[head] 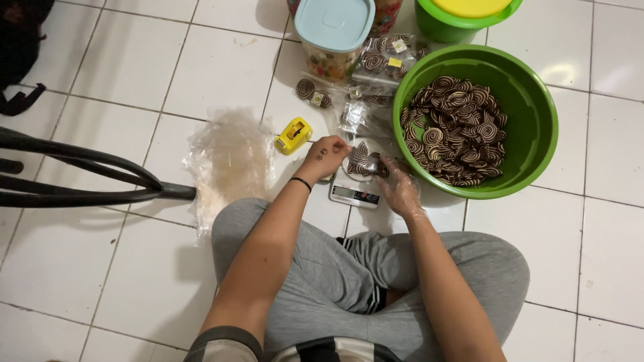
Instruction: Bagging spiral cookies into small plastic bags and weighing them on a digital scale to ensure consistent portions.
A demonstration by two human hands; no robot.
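Two hands meet over a small digital scale (354,194) on the tiled floor (121,80), just beside the green basin (537,134) of spiral cookies (456,131). The left hand (327,155), bare, pinches the edge of a clear bag of cookies (363,163) resting on the scale. The right hand (400,188), in a thin plastic glove, curls against the bag's other side; its exact closure cannot be told. Judged light, crinkly, slippery, contents brittle: best held by the film's rim. A yellow tape dispenser (293,136) lies near.

Two green basins (537,127), one scale (354,195), one tape dispenser (293,135) (yellow).
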